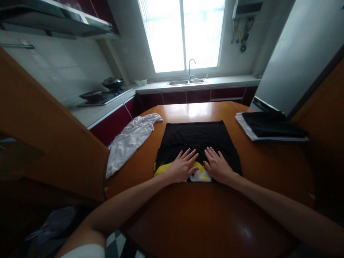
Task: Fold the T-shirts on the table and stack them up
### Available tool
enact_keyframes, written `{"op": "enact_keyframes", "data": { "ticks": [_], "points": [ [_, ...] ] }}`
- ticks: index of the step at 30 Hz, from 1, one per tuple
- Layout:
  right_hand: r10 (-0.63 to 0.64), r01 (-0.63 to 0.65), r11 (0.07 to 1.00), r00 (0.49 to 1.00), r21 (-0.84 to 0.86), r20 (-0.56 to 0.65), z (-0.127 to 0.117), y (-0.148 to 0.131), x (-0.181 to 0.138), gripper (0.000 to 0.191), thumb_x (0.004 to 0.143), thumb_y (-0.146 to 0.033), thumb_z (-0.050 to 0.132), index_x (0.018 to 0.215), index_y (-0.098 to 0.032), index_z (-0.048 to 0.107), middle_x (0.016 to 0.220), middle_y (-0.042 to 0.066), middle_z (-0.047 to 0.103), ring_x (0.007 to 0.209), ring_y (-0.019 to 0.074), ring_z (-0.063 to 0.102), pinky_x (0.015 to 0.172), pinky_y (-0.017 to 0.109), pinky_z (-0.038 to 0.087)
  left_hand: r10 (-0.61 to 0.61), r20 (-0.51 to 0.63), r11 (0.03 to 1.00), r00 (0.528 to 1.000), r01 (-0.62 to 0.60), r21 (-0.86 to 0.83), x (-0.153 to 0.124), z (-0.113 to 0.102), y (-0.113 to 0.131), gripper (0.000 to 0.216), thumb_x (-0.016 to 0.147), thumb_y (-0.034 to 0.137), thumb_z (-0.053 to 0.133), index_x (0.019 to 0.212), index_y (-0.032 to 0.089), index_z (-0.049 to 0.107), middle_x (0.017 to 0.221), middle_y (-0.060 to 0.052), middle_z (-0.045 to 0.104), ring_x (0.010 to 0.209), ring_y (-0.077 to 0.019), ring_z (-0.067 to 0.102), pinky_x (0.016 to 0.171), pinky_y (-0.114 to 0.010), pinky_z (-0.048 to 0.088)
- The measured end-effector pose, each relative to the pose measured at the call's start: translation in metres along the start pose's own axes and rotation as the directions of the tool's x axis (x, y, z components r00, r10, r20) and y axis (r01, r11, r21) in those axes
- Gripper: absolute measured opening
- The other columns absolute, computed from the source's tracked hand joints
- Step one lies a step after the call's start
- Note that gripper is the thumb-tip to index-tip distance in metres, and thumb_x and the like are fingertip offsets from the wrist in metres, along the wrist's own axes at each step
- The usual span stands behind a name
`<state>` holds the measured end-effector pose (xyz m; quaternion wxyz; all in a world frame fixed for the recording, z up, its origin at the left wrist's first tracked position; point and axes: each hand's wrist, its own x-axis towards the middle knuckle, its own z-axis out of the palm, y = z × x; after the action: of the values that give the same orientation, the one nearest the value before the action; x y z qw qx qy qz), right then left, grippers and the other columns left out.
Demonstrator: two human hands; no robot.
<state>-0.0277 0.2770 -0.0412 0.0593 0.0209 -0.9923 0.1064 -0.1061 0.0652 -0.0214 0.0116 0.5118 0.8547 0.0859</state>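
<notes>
From the black garment (197,134), the surface (204,215) lies open toward 12 and 6 o'clock; white cloth (131,138) blocks 9–10, folded stack (272,125) blocks 2

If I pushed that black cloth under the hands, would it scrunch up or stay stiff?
The black cloth would probably scrunch, as soft wrinkles show ahead of the left hand and right hand. It likely won't roll or tip, since it lies flat on the table.
</notes>
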Motion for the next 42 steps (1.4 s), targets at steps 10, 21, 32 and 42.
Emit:
{"op": "enact_keyframes", "data": {
  "ticks": [10,21,32,42],
  "points": [
    [0.099,-0.044,0.975,0.964,0.219,-0.246,-0.039,0.030,0.017,0.058,0.099,-0.027,0.034,0.153,-0.007,0.042,0.161,0.017,0.035,0.152,0.0286,0.027,0.122,0.053,0.026,-0.028,-0.134,1.000,0.991,0.029,0.008,-0.002,-0.023,0.005,0.053,0.105,0.054,0.037,0.147,0.026,0.051,0.159,-0.007,0.042,0.151,-0.0280,0.031,0.123,-0.053,0.023],
    [0.007,0.156,0.927,0.901,0.340,-0.433,-0.088,0.072,-0.031,0.046,0.099,-0.030,0.042,0.141,-0.021,0.060,0.148,0.009,0.056,0.139,0.0255,0.050,0.120,0.047,0.037,-0.104,-0.100,0.992,0.989,0.096,-0.088,-0.057,-0.089,-0.054,0.036,0.098,0.046,0.056,0.124,0.026,0.070,0.126,-0.005,0.069,0.109,-0.0217,0.069,0.100,-0.033,0.053],
    [-0.223,0.227,0.965,0.974,0.132,-0.042,-0.026,0.075,-0.078,0.056,0.105,-0.037,0.037,0.160,-0.026,0.030,0.164,0.010,0.031,0.153,0.0239,0.023,0.122,0.058,0.021,-0.154,-0.013,0.987,0.988,0.154,0.035,-0.134,-0.026,-0.062,0.061,0.105,0.044,0.044,0.161,0.026,0.026,0.166,-0.012,0.026,0.154,-0.0293,0.020,0.121,-0.055,0.028],
    [-0.403,0.414,0.909,0.899,0.038,-0.171,-0.048,0.108,-0.095,0.044,0.094,-0.035,0.063,0.137,-0.029,0.062,0.148,0.011,0.055,0.138,0.0278,0.050,0.117,0.055,0.037,0.037,-0.150,0.997,0.988,-0.026,0.073,-0.146,-0.058,-0.069,0.032,0.100,0.028,0.058,0.130,0.029,0.065,0.127,-0.007,0.064,0.117,-0.0218,0.062,0.104,-0.038,0.053]
  ]
}}
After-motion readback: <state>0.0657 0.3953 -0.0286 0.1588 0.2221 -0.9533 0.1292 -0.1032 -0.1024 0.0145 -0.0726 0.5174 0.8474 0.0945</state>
